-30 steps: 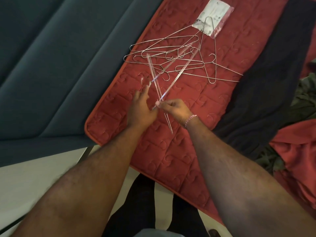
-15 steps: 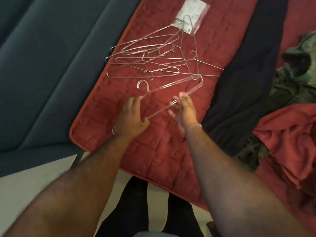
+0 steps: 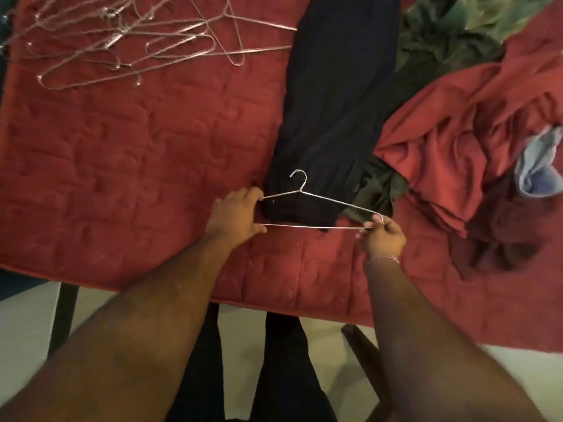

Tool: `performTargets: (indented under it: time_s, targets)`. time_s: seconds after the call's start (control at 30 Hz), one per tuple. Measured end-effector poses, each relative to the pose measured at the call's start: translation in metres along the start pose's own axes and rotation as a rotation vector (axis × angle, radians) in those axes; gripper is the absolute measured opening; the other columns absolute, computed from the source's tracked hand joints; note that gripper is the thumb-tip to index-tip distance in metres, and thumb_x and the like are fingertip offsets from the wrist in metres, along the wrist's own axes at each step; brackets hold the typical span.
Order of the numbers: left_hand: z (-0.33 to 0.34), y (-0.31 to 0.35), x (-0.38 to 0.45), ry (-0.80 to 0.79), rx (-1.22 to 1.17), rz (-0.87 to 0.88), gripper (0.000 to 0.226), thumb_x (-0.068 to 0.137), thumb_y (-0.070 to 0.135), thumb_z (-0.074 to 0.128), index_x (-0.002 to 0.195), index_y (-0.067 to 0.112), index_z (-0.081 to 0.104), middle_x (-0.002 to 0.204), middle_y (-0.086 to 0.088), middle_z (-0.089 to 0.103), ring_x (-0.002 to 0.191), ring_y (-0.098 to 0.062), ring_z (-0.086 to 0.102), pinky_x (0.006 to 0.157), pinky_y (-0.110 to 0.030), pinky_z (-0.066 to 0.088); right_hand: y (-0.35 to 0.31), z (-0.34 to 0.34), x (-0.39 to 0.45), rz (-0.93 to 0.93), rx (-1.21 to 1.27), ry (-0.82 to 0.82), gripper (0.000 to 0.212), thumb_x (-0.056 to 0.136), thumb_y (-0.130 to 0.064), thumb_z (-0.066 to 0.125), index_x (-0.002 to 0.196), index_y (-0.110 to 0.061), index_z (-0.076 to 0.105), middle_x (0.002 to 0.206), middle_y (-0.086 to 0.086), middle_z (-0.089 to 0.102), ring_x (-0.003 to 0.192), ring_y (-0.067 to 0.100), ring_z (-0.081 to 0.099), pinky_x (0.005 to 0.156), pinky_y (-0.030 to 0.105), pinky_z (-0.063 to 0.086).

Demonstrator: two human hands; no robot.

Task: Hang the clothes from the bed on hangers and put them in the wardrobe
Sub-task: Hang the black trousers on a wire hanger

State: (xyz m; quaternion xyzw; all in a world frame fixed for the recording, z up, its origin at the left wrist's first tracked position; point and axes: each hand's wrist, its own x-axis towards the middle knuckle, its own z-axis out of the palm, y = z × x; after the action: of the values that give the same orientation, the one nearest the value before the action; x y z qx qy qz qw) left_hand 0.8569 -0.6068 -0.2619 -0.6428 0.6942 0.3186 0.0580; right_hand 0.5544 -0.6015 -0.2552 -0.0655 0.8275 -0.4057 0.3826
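Observation:
A wire hanger (image 3: 316, 227) is held level over the near end of a long black garment (image 3: 335, 102) lying on the red quilted bed (image 3: 137, 166). My left hand (image 3: 236, 216) grips the hanger's left end, and my right hand (image 3: 384, 236) pinches its right end. The hook points away from me, above the black cloth. A heap of several more wire hangers (image 3: 128, 38) lies at the far left of the bed.
To the right lie an olive garment (image 3: 438, 47), a red one (image 3: 475, 117), a dark maroon one (image 3: 502, 233) and a pale blue piece (image 3: 539, 166). The bed's near edge runs across the view, with pale floor (image 3: 27, 324) and my dark trousers below.
I lifted one hanger out of the heap and carried it right to the black garment's near end. Both hands now hold its ends. The view swung right, so the heap sits at far left.

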Motion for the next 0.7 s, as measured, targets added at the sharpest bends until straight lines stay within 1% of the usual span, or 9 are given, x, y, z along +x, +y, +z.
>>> performTargets:
  time_s: [0.1, 0.17, 0.27, 0.33, 0.4, 0.5, 0.6, 0.67, 0.7]
  targets:
    - [0.018, -0.004, 0.007, -0.069, -0.098, 0.029, 0.065, 0.066, 0.031, 0.094, 0.119, 0.023, 0.056, 0.113, -0.004, 0.057, 0.108, -0.029, 0.057, 0.091, -0.047, 0.051, 0.018, -0.005, 0.018, 0.025, -0.088, 0.047, 0.017, 0.104, -0.005, 0.054, 0.09, -0.014, 0.059, 0.065, 0.008, 0.057, 0.037, 0.011, 0.05, 0.041, 0.025, 0.05]
    - [0.022, -0.006, 0.009, -0.015, 0.041, 0.018, 0.053, 0.071, 0.025, 0.087, 0.114, 0.023, 0.057, 0.11, -0.004, 0.057, 0.105, -0.031, 0.057, 0.087, -0.049, 0.051, 0.03, -0.008, 0.022, -0.022, -0.223, 0.094, 0.011, 0.097, -0.009, 0.06, 0.091, -0.017, 0.063, 0.073, 0.009, 0.062, 0.054, 0.02, 0.063, 0.059, 0.037, 0.058]
    - [0.019, -0.002, 0.007, 0.042, 0.258, -0.037, 0.049, 0.079, 0.035, 0.079, 0.119, 0.028, 0.052, 0.114, -0.003, 0.061, 0.107, -0.031, 0.058, 0.087, -0.052, 0.046, 0.047, -0.004, 0.012, -0.239, -0.415, 0.241, 0.019, 0.079, -0.009, 0.066, 0.097, -0.01, 0.066, 0.091, 0.013, 0.065, 0.084, 0.028, 0.062, 0.086, 0.04, 0.048]
    - [0.018, 0.002, 0.008, 0.029, 0.269, -0.034, 0.051, 0.081, 0.035, 0.08, 0.122, 0.027, 0.049, 0.116, -0.005, 0.06, 0.109, -0.031, 0.057, 0.087, -0.053, 0.048, 0.052, 0.008, -0.008, -0.309, -0.403, 0.081, 0.015, 0.08, -0.012, 0.064, 0.095, -0.008, 0.067, 0.084, 0.007, 0.063, 0.075, 0.01, 0.056, 0.081, 0.031, 0.047]
    - [0.018, 0.004, 0.011, 0.001, 0.247, -0.015, 0.052, 0.082, 0.029, 0.081, 0.123, 0.024, 0.048, 0.116, -0.007, 0.058, 0.11, -0.032, 0.056, 0.084, -0.052, 0.052, 0.061, 0.026, -0.02, -0.17, -0.39, -0.164, 0.029, 0.082, -0.019, 0.074, 0.106, -0.003, 0.068, 0.089, 0.002, 0.066, 0.075, -0.003, 0.058, 0.082, 0.02, 0.05]
    - [0.02, 0.002, 0.012, -0.02, 0.216, -0.021, 0.046, 0.082, 0.017, 0.08, 0.118, 0.017, 0.052, 0.113, -0.011, 0.056, 0.106, -0.035, 0.056, 0.082, -0.052, 0.054, 0.074, 0.045, -0.02, 0.021, -0.367, -0.281, 0.072, 0.06, -0.045, 0.083, 0.121, -0.011, 0.066, 0.11, 0.004, 0.073, 0.097, 0.015, 0.071, 0.093, 0.032, 0.057]
    - [0.025, -0.001, 0.011, -0.063, 0.204, -0.054, 0.037, 0.086, 0.015, 0.075, 0.116, 0.013, 0.054, 0.114, -0.013, 0.055, 0.102, -0.039, 0.06, 0.079, -0.052, 0.054, 0.064, 0.057, -0.019, 0.102, -0.245, -0.302, 0.048, 0.076, -0.021, 0.088, 0.116, -0.006, 0.067, 0.105, 0.004, 0.075, 0.091, 0.017, 0.07, 0.081, 0.024, 0.057]
    - [0.027, -0.002, 0.011, -0.078, 0.191, -0.056, 0.033, 0.089, 0.017, 0.071, 0.116, 0.012, 0.053, 0.113, -0.015, 0.057, 0.099, -0.041, 0.064, 0.077, -0.052, 0.055, 0.056, 0.06, -0.019, 0.15, -0.182, -0.314, 0.02, 0.081, -0.018, 0.085, 0.092, -0.014, 0.069, 0.08, -0.004, 0.067, 0.07, 0.012, 0.059, 0.061, 0.019, 0.048]
    - [0.027, -0.002, 0.011, -0.079, 0.173, -0.059, 0.031, 0.091, 0.018, 0.07, 0.116, 0.012, 0.053, 0.111, -0.015, 0.06, 0.099, -0.042, 0.065, 0.078, -0.052, 0.056, 0.053, 0.062, -0.021, 0.156, -0.134, -0.303, 0.023, 0.08, -0.019, 0.086, 0.079, -0.018, 0.063, 0.068, -0.008, 0.058, 0.062, 0.011, 0.05, 0.055, 0.021, 0.043]
